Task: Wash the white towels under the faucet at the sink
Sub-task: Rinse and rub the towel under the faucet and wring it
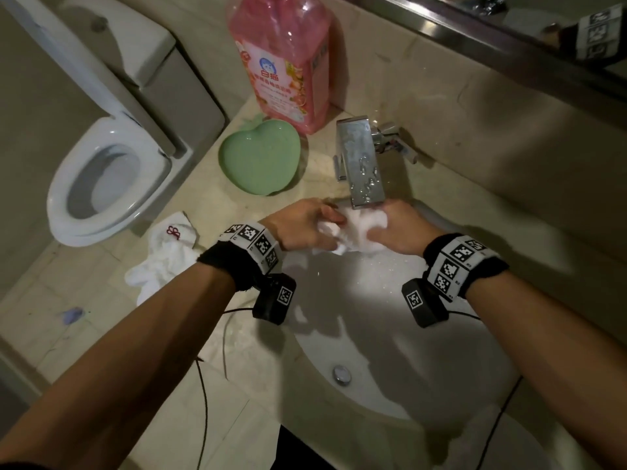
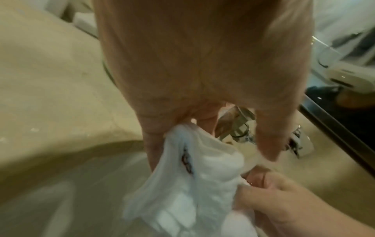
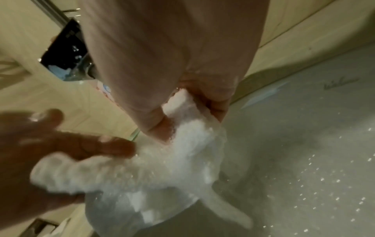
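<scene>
A wet white towel (image 1: 356,230) is bunched between both hands right under the spout of the chrome faucet (image 1: 361,161), above the white sink basin (image 1: 373,334). My left hand (image 1: 305,225) grips its left end, fingers curled round the cloth (image 2: 192,184). My right hand (image 1: 397,228) grips the right end, thumb and fingers closed on the towel (image 3: 182,144). A second white towel (image 1: 166,256) with a red embroidered mark lies crumpled on the counter to the left of the basin.
A green apple-shaped dish (image 1: 259,156) and a tall pink detergent bottle (image 1: 281,59) stand on the counter left of the faucet. A toilet (image 1: 101,178) sits beyond the counter's left edge. The drain plug (image 1: 341,374) lies low in the basin. A mirror ledge runs along the back wall.
</scene>
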